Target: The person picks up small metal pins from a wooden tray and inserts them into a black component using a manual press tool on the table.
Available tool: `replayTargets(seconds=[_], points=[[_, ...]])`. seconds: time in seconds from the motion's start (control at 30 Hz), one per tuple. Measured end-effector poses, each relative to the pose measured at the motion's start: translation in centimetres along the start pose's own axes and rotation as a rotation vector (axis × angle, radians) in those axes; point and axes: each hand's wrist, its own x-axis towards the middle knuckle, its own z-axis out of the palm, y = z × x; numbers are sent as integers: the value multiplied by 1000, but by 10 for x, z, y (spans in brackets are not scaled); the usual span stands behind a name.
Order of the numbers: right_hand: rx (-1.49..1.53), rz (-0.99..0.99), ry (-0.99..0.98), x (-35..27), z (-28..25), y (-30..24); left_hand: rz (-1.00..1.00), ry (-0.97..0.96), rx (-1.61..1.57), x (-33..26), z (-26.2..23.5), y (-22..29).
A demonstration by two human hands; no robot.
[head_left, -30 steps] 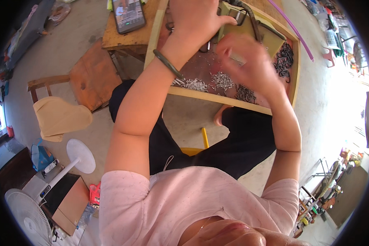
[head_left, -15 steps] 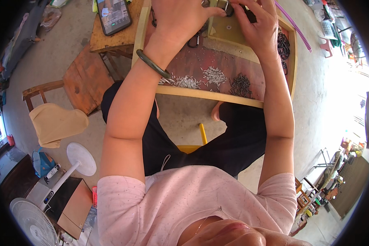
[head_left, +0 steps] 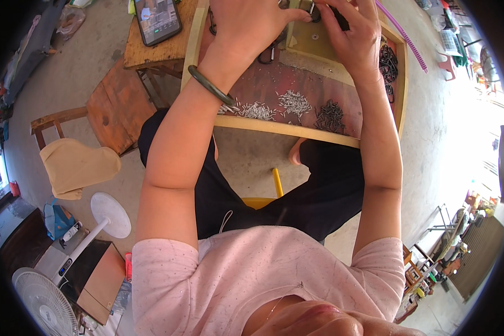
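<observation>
At the top of the view, both hands meet over an olive-green block fixture that stands in a wooden tray. Between them is a small black carabiner, partly hidden by fingers. My left hand has its thumb reaching right onto the carabiner, and its other fingers are mostly cut off by the frame edge. My right hand curls around the carabiner's right side with thumb and fingers closed. Black carabiners are heaped along the tray's right side, and another carabiner lies near my left hand.
Near the tray's front edge lie two piles of small silvery pins and a pile of small dark parts. A phone rests on a wooden stand at the left. A purple coiled hose hangs at the right. Fans stand lower left.
Both hands stay at the fixture with almost the same grip. The whole view has shifted very slightly; nothing else visibly differs.
</observation>
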Motion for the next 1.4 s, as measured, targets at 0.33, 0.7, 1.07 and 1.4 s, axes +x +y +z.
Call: replayTargets(seconds=[0.33, 0.7, 1.07, 1.4], points=[[-471, -154, -171, 22, -13, -41, -7, 8, 21, -1, 3, -3], [260, 481, -327, 19, -15, -2, -20, -18, -24, -1, -1, 0], [169, 546, -309, 18, -11, -2, -54, -75, -19, -4, -1, 2], [-330, 221, -453, 17, -18, -16, -30, 1, 63, -11, 5, 7]])
